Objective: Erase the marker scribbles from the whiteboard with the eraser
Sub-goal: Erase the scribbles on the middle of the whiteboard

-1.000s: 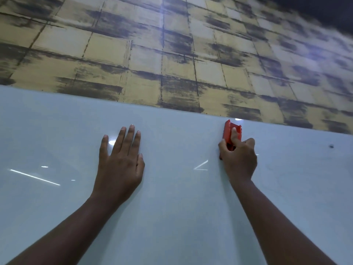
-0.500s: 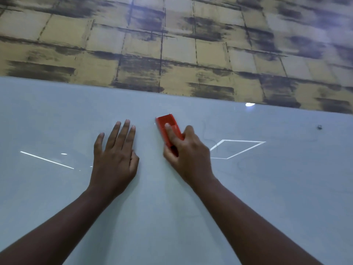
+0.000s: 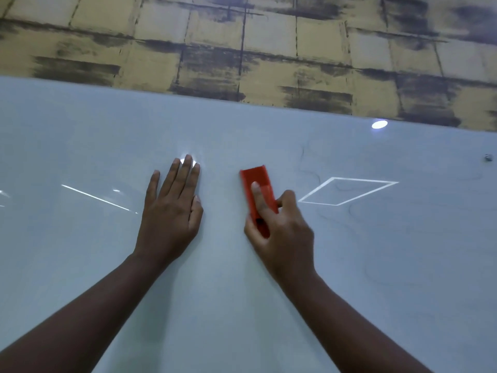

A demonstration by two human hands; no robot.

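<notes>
A: While the board fills the lower view, what is item one?

B: Eraser, red, oblong. Lies against the board near its middle, long axis tilted a little to the left. Top end bare, lower end covered by the right hand.

A: Grip?

B: Forefinger laid straight along the eraser's back; thumb on its left edge, other fingers curled at its right edge. Held fast.

A: Item two?

B: Left hand, flat on the board just left of the eraser, not touching it. Fingers straight and close together, thumb tucked alongside. Holds nothing.

A: Marks?

B: Scribbles, faint thin dark loops, to the right of the eraser. Bright light reflections lie across the same surface.

A: Surroundings?

B: Wall, yellow tile pattern with dark smears, above the board's top edge.
</notes>
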